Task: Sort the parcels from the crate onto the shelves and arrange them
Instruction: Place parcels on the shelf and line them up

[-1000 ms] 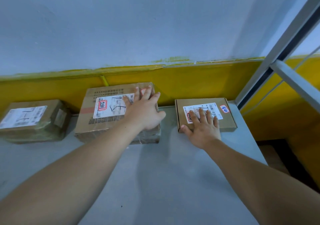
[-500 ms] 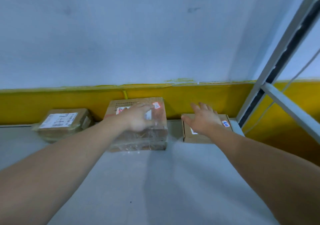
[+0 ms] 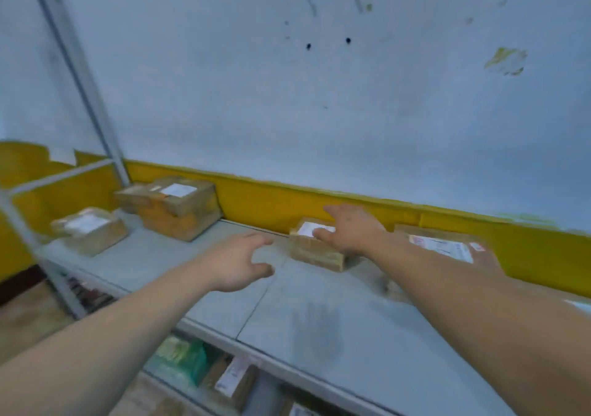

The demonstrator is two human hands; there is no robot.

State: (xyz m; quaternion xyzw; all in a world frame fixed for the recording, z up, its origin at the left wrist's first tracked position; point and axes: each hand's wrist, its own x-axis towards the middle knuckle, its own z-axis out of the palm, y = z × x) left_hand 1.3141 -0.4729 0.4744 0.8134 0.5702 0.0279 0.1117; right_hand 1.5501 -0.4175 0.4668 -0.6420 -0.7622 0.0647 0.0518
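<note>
The view has been swung leftward along the shelf (image 3: 319, 313), bringing the left-end box (image 3: 172, 211) into sight. The wide labelled parcel (image 3: 441, 246) has been let go and now lies behind the right forearm. The small parcel (image 3: 316, 249) by the wall is now covered by the right hand (image 3: 351, 230), fingers spread flat and not grasping. The left hand (image 3: 238, 262) is held released just beside it, so this parcel is judged next for arranging.

the view is swinging left, bringing the shelf's post (image 3: 76, 73) into the upper left of the frame, and a tall box (image 3: 174, 211) and a smaller box (image 3: 88, 230) into the left. the left hand (image 3: 238, 263) is coming off the large parcel (image 3: 441, 246), now at right, and hovering with loosely spread fingers over the shelf (image 3: 319, 319). the right hand (image 3: 350, 230) is crossing over to lay its fingers on the taped parcel (image 3: 315, 251) at centre.
</note>
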